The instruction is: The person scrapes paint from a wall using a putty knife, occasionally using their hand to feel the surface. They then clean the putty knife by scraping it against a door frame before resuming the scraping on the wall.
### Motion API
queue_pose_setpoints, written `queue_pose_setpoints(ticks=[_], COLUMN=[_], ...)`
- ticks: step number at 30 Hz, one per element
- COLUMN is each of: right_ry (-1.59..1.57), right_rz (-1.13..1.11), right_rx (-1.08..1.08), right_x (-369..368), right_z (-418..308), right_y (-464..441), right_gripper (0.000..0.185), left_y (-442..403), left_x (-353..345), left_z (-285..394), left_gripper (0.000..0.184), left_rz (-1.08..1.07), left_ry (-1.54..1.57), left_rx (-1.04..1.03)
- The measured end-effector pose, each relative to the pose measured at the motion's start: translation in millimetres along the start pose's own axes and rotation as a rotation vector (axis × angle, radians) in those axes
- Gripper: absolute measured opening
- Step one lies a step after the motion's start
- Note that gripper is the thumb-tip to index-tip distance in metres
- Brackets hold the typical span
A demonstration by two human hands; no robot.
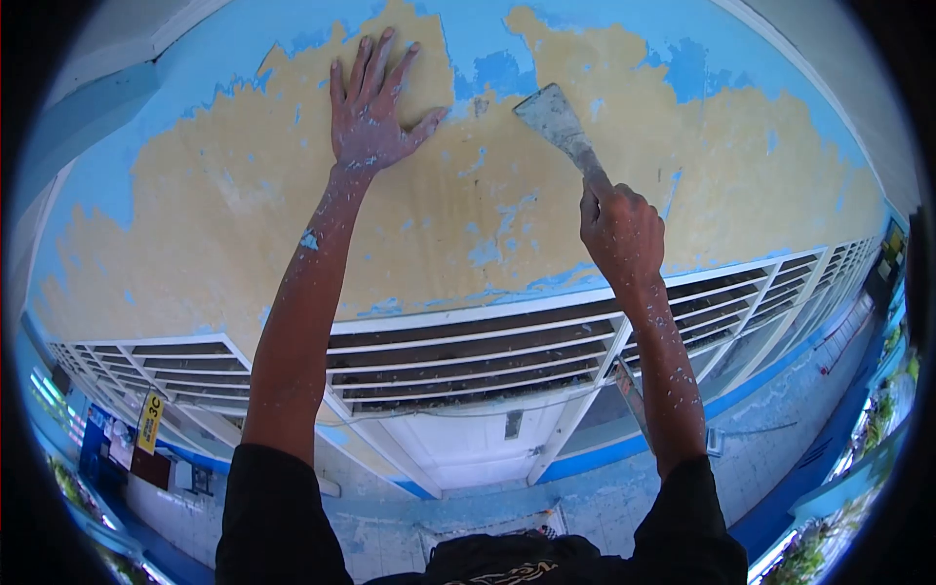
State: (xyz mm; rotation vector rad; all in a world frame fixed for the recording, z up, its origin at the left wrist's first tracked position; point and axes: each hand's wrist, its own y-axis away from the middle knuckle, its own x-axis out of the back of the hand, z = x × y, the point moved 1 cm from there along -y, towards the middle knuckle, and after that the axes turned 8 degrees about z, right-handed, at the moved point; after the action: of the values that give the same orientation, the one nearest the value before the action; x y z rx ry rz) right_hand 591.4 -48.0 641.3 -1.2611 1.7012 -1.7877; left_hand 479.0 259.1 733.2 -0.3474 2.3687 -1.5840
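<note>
We appear to be in a school's open-sided walkway (760,463): a yellow "3C" sign (148,422), slatted transom (478,359), white door (453,450) and bordering plants (801,558).

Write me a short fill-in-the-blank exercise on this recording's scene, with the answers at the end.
1. The scraper is held in the person's ____ hand.
2. The paint along the top of the wall is ____ in colour.
3. The large characters on the yellow sign read ____.
4. The person's sleeves are ____ in colour.

Missing words: right; blue; 3C; black.
</note>
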Motion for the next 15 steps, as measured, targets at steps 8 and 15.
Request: queue_pose_setpoints(ticks=[8,15], right_ry=[-0.018,-0.042], right_rz=[0.053,0.010], right_rx=[-0.050,-0.093], right_x=[-29,-35], right_z=[-9,-14], right_y=[3,45], right_gripper=[0.014,0.021], left_y=[-3,16], left_x=[3,-6], left_z=[12,129], left_gripper=[0.085,0.068], left_rz=[0.015,-0.324], left_ry=[-0.014,0.592], left_rx=[0.056,0.798])
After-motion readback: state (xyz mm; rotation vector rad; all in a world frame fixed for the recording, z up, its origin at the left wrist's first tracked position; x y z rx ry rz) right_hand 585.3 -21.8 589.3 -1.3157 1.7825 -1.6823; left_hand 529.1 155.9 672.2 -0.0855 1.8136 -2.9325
